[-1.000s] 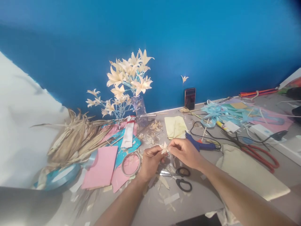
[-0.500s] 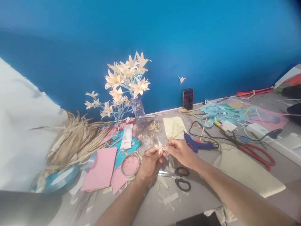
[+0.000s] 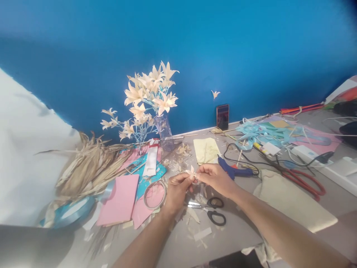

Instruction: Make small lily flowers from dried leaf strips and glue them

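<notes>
My left hand and my right hand meet over the table's middle, both pinching a small cream paper flower between their fingertips. Black-handled scissors lie on the grey table just below my hands. A blue glue gun lies right behind my right hand, with its black cord looping away. A clear vase with a bunch of cream paper flowers stands against the blue wall.
Dried husk leaves, pink paper, a tape ring and a blue ribbon roll lie left. A yellow sheet, a phone, blue ribbon scraps, red-handled shears and a cream cloth lie right.
Both hands with the small flower have shifted slightly up and left in view as the camera moved a little; the grip on the flower is the same.
</notes>
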Action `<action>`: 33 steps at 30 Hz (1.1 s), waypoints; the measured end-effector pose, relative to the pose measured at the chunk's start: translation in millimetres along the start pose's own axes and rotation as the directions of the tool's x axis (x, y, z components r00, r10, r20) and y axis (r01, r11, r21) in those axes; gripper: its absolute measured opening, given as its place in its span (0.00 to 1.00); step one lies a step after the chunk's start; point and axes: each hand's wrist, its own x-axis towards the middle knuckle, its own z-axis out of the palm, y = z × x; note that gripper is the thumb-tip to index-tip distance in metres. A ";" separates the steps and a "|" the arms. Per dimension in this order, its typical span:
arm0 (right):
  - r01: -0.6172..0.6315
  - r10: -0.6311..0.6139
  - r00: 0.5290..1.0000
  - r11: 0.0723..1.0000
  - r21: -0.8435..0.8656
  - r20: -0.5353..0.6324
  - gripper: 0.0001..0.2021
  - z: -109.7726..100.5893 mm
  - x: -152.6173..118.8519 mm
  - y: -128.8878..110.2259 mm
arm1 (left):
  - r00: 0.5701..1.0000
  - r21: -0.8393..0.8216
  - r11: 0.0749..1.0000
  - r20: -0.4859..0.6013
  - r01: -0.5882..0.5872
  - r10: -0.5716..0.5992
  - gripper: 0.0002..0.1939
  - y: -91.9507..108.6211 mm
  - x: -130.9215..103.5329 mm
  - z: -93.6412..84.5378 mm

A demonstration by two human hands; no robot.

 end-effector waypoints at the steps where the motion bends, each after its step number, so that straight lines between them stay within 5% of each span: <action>1: -0.010 0.010 1.000 1.000 -0.013 -0.011 0.08 0.4 0.0 -0.2 | 1.000 0.025 1.000 -0.006 -0.006 0.006 0.13 1.4 -0.9 0.6; 11: -0.022 0.014 0.998 0.991 -0.132 -0.058 0.06 3.8 -0.9 2.2 | 0.984 0.210 0.965 -0.050 -0.157 0.171 0.09 1.7 -5.3 3.3; 22: -0.027 0.020 0.997 0.993 -0.113 -0.069 0.05 6.4 -1.7 -0.4 | 0.994 -0.055 0.998 -0.104 -0.018 0.012 0.11 7.9 -7.0 10.1; 26: -0.029 0.025 0.998 0.997 -0.078 -0.051 0.06 7.9 -0.6 2.4 | 0.993 -0.052 0.998 -0.114 -0.026 0.020 0.06 11.7 -6.7 11.2; 33: -0.030 0.043 0.994 0.992 0.124 -0.103 0.09 15.2 1.9 5.2 | 0.984 -0.039 0.999 -0.178 -0.030 0.023 0.10 5.5 -8.2 17.9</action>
